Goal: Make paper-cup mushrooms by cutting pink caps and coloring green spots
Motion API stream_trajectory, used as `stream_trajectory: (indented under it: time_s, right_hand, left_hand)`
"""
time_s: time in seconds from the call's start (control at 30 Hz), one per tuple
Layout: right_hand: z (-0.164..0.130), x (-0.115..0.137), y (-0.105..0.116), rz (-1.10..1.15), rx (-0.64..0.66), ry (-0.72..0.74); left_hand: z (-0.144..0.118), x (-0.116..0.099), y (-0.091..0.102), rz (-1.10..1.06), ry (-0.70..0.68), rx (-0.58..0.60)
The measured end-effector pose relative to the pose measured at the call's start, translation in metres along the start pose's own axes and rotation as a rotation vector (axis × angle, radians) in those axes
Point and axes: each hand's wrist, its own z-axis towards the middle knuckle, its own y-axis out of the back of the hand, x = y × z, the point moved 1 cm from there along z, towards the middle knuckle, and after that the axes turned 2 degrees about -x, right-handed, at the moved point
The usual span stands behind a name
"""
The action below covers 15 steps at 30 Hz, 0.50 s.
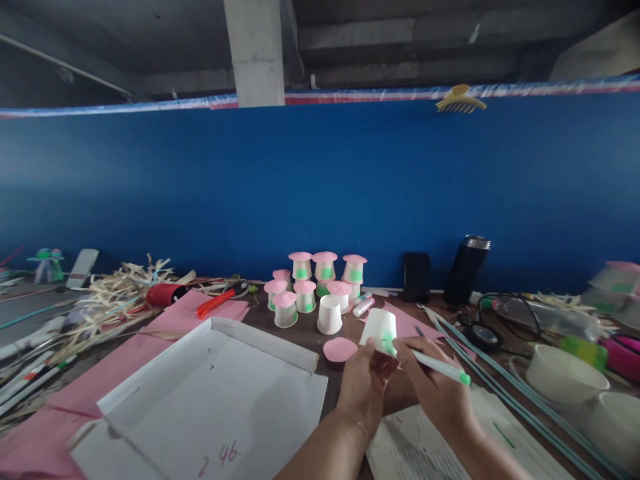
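Note:
My left hand (367, 380) is closed around the lower part of a white paper cup (379, 325), which is tipped over and bears a patch of green ink. In my right hand (435, 383) is a marker pen (437, 365) with a white barrel and a green end; its tip meets the cup near the green patch. A plain white cup (329, 315) stands upside down just beyond my left hand. Beside it lies a pink paper disc (340, 349). Several cups with pink tops and green patches (286, 309) are grouped and partly stacked behind.
A shallow white box (210, 407) fills the left front, over pink paper (125, 363). Wooden strips (135, 287) are heaped at the left. A black bottle (466, 270) and a phone (417, 277) lean at the blue wall. Pale blue cords (493, 373) and plastic tubs (565, 375) lie right.

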Motion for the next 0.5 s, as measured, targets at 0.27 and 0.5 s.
stream_trajectory:
  time_s: [0.27, 0.5]
  right_hand:
    - [-0.001, 0.006, 0.003, 0.054, 0.014, -0.059]
    - [0.000, 0.002, 0.010, -0.006, -0.092, -0.122]
  left_hand:
    - [0.000, 0.001, 0.001, 0.059, -0.009, -0.039]
    - [0.003, 0.001, 0.007, 0.026, 0.005, -0.171]
